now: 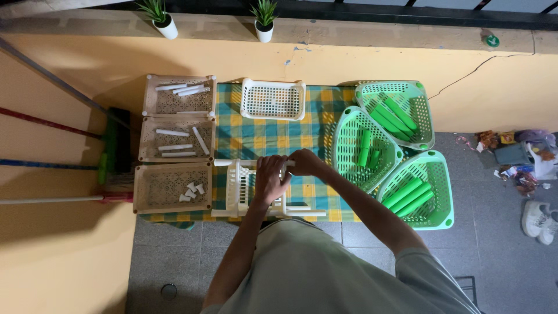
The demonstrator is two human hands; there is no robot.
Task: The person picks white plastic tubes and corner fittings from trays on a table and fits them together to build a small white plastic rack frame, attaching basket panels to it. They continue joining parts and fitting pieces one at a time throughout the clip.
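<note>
White plastic rack (241, 189) lies tipped on the checked tablecloth (273, 136) at the table's near edge. From the head view, the left hand (268, 179) is closed around its frame, and the right hand (305, 161) pinches a white tube (256, 163) at its top. Nearby stand 3 beige trays (174, 186) and 3 green baskets (418, 189).
</note>
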